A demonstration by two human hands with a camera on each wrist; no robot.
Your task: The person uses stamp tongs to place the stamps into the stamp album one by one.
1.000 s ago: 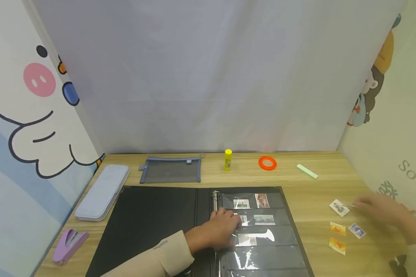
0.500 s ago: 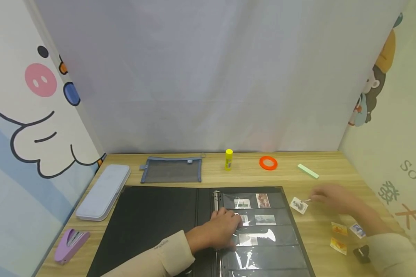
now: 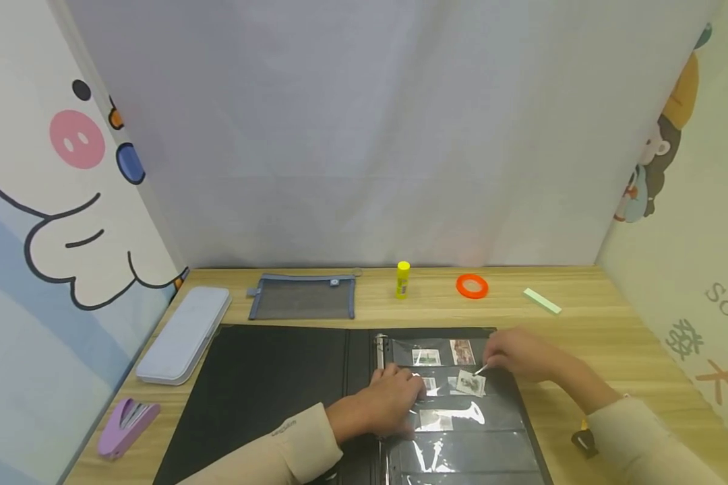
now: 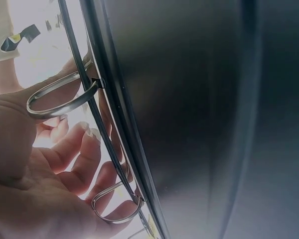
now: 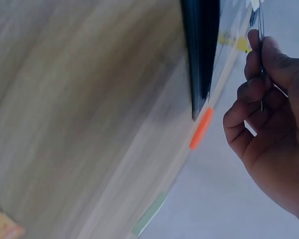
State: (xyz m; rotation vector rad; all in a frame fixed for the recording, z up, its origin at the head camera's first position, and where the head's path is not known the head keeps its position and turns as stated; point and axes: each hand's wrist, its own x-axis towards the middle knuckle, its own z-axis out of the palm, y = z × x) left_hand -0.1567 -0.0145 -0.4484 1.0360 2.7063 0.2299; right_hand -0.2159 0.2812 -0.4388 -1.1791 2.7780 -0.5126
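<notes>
A black ring binder (image 3: 273, 384), a stamp album, lies spread out on the table, its right side a clear pocket page (image 3: 467, 448) with several stamps in the upper rows. My right hand (image 3: 522, 353) pinches tweezers (image 5: 261, 59) between thumb and fingers. Their tips hold a pale stamp (image 3: 470, 383) with a dark figure, over the second row, partly covering a grey stamp there. My left hand (image 3: 391, 401) rests on the page's inner edge beside the metal rings (image 4: 65, 107). Its fingers are loosely bent in the left wrist view, and it covers part of a stamp.
Along the back lie a mesh zip pouch (image 3: 306, 298), a yellow glue stick (image 3: 403, 280), an orange tape roll (image 3: 472, 286) and a pale green strip (image 3: 542, 301). At left are a white case (image 3: 185, 333) and a purple stapler (image 3: 127, 426). A small black object (image 3: 584, 442) lies near the right sleeve.
My right hand has moved left from the table's right side onto the album page, carrying the stamp in the tweezers. The left hand has stayed on the page.
</notes>
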